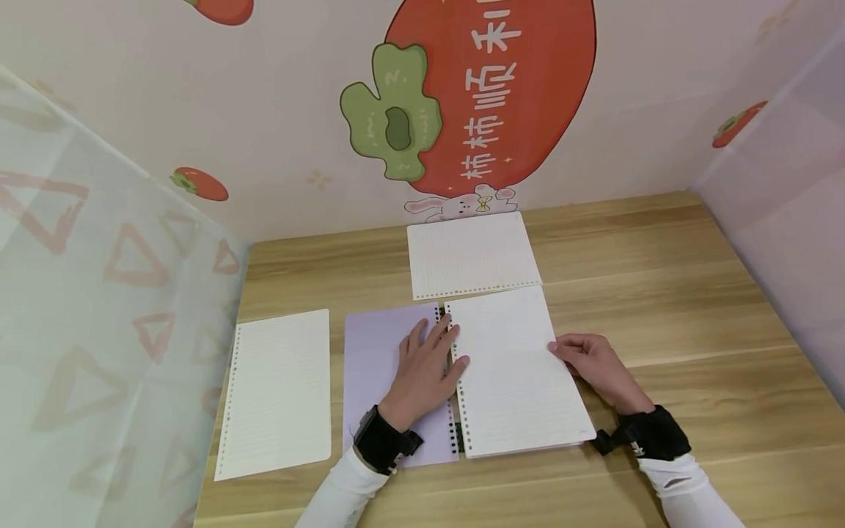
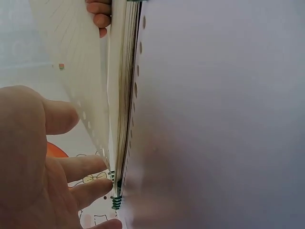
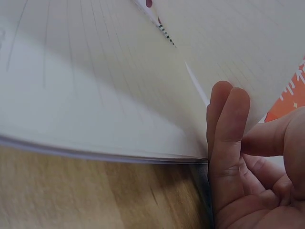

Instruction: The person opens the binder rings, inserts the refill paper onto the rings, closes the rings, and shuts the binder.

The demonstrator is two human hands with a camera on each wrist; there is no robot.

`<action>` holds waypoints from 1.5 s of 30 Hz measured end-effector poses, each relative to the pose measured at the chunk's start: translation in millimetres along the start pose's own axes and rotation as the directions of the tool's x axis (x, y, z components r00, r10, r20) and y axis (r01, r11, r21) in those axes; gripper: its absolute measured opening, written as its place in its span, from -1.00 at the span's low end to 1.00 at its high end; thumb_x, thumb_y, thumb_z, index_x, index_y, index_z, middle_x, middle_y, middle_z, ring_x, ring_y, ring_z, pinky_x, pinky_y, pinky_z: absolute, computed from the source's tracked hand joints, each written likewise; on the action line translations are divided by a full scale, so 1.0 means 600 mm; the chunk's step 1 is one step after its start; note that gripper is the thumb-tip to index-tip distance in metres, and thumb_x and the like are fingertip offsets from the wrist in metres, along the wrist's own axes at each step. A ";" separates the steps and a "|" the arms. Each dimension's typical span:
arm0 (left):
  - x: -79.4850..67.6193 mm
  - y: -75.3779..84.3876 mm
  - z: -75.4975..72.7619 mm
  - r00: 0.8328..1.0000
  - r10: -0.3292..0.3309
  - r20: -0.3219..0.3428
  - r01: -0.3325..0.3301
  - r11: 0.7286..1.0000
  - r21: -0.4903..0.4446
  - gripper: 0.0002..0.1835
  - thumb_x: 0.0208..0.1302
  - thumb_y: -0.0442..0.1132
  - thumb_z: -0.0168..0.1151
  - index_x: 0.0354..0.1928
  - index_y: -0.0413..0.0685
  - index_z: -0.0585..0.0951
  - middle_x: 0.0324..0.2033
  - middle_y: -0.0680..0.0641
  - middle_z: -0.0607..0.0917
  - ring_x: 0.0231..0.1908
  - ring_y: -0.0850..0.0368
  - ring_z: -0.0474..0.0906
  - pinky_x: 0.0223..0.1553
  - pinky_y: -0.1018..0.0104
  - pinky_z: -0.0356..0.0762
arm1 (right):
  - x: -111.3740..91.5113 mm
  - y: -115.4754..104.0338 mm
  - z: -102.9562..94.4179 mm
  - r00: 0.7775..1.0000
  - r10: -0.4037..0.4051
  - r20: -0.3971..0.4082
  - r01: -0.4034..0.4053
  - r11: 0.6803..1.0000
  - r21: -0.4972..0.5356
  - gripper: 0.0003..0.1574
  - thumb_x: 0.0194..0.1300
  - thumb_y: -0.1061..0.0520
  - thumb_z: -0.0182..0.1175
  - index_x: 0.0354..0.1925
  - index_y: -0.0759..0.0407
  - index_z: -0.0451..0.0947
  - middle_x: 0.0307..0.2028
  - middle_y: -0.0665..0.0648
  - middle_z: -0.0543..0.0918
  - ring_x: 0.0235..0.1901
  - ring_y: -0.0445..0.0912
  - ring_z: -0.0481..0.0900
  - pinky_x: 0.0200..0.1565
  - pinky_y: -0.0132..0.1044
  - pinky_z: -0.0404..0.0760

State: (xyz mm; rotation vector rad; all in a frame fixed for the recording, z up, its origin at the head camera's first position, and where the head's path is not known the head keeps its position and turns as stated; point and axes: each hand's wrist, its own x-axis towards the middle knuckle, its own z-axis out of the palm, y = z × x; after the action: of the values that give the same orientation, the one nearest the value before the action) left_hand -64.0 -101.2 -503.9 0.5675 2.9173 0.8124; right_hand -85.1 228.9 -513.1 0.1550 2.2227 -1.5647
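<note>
A loose-leaf notebook lies spread on the table, its lilac cover (image 1: 370, 348) on the left and a stack of pages (image 2: 123, 95) on the right. Dark green binder rings (image 2: 116, 202) show at the spine. Over the stack is a white lined sheet (image 1: 511, 374) with holes along its left edge. My left hand (image 1: 422, 374) lies across the cover, fingers spread, fingertips at the sheet's holed edge. With thumb and fingers, my right hand (image 1: 597, 367) pinches the sheet's right edge. In the right wrist view the sheet stands lifted away from the pages under it.
Another holed sheet (image 1: 277, 389) lies left of the notebook. Behind the notebook a further sheet (image 1: 472, 257) lies sideways, its holed edge toward me. The wooden table (image 1: 693, 308) meets a printed wall covering (image 1: 284, 132) at the back and sides.
</note>
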 end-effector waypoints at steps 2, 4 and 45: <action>0.000 0.000 0.001 1.000 -0.001 0.006 0.001 1.000 0.009 -0.34 0.58 0.12 -0.06 0.54 -0.09 0.36 0.58 -0.16 0.23 0.55 -0.40 0.00 0.42 -0.37 0.00 | -0.001 -0.001 -0.001 1.000 -0.003 0.005 0.003 1.000 -0.001 -0.36 0.43 -0.18 0.24 0.07 0.37 0.67 -0.30 0.09 0.72 -0.37 -0.19 0.59 -0.30 -0.40 0.55; -0.001 0.001 0.001 1.000 -0.009 0.015 0.009 1.000 0.006 -0.34 0.58 0.12 -0.06 0.55 -0.09 0.36 0.59 -0.16 0.22 0.55 -0.40 -0.01 0.43 -0.37 -0.01 | -0.003 -0.003 -0.001 1.000 -0.001 0.009 0.001 1.000 0.003 -0.36 0.44 -0.17 0.24 0.08 0.39 0.66 -0.31 0.09 0.72 -0.38 -0.19 0.57 -0.31 -0.39 0.54; -0.097 0.063 -0.026 0.923 0.230 0.308 -0.268 0.960 0.087 -0.69 0.29 0.09 0.39 -0.05 0.17 0.60 -0.17 0.16 0.49 -0.24 0.19 0.25 -0.14 0.33 0.27 | 0.000 -0.006 0.002 0.999 -0.037 -0.017 0.035 0.995 -0.093 -0.37 0.43 -0.19 0.23 0.05 0.36 0.67 -0.46 0.07 0.62 -0.46 -0.17 0.47 -0.41 -0.37 0.45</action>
State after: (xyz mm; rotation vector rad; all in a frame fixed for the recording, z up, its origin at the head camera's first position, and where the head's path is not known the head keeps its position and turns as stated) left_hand 0.0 -100.2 -473.5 0.9954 2.6652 0.5070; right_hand -85.8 226.6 -510.3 0.1026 2.3196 -1.4803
